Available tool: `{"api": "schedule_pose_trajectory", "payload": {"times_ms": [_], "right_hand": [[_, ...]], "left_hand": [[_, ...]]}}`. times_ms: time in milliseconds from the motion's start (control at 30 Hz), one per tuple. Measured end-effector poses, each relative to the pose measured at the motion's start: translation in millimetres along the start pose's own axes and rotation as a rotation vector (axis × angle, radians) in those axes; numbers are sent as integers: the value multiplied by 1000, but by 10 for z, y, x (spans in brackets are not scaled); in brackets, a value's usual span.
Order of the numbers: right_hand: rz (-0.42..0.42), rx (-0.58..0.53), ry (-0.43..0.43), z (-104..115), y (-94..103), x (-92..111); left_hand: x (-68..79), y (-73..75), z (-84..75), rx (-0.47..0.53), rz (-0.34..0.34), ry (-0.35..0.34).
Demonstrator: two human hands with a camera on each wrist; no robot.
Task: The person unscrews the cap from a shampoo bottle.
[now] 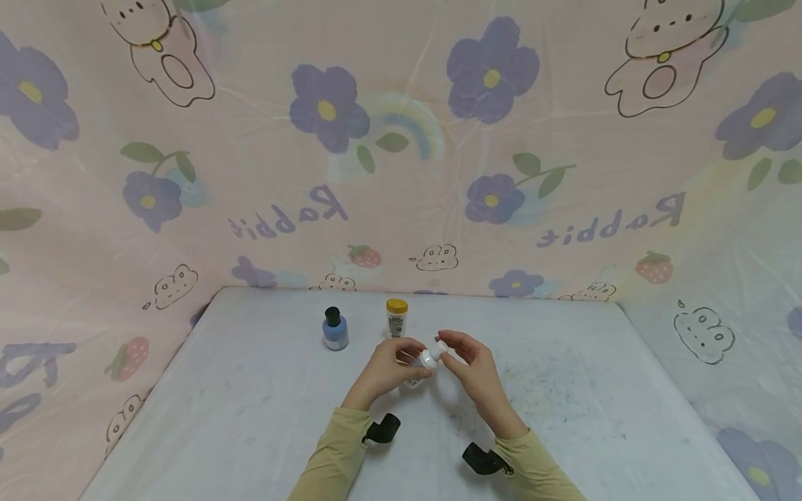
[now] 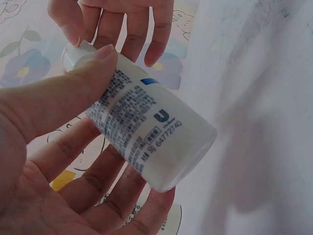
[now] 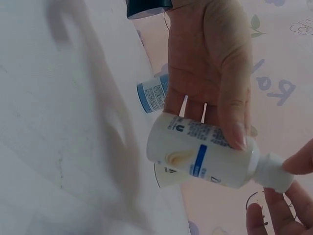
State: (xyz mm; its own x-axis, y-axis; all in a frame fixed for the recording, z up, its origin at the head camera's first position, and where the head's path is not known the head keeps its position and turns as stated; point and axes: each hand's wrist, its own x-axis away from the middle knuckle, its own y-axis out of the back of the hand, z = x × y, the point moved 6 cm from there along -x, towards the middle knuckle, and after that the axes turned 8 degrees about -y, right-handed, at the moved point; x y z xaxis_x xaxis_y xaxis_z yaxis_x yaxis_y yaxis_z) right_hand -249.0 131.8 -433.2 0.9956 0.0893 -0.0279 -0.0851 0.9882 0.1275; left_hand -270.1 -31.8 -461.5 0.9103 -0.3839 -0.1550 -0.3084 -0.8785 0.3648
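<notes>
Together, 2 hands (image 1: 390,367) (image 1: 475,369) hold 1 of 3 bottles (image 2: 161,132) (image 1: 335,332) (image 1: 396,320).

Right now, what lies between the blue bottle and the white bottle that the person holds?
In the head view, going from the blue bottle: bare white table, then the left hand, which grips the white bottle.

Blue bottle (image 1: 335,335) with black cap (image 1: 333,315) stands on the white bench (image 1: 219,410), left of an upright yellow-capped bottle (image 1: 396,323), flower-and-rabbit sheet (image 1: 250,139) behind, smudges (image 1: 551,386) at right.
</notes>
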Motion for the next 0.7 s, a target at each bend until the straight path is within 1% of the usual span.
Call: {"api": "schedule_pose_trajectory", "payload": {"times_ms": [133, 267, 433, 700], "right_hand": [[-17, -14, -10, -151, 13, -61], [-61, -10, -46, -225, 17, -78], [-112, -3, -78, -246, 18, -74], [-142, -9, -82, -238, 40, -90]], "left_hand": [[2, 6, -4, 0, 2, -1], [6, 11, -17, -5, 0, -3], [6, 12, -21, -10, 0, -14], [12, 13, -14, -8, 1, -11]]}}
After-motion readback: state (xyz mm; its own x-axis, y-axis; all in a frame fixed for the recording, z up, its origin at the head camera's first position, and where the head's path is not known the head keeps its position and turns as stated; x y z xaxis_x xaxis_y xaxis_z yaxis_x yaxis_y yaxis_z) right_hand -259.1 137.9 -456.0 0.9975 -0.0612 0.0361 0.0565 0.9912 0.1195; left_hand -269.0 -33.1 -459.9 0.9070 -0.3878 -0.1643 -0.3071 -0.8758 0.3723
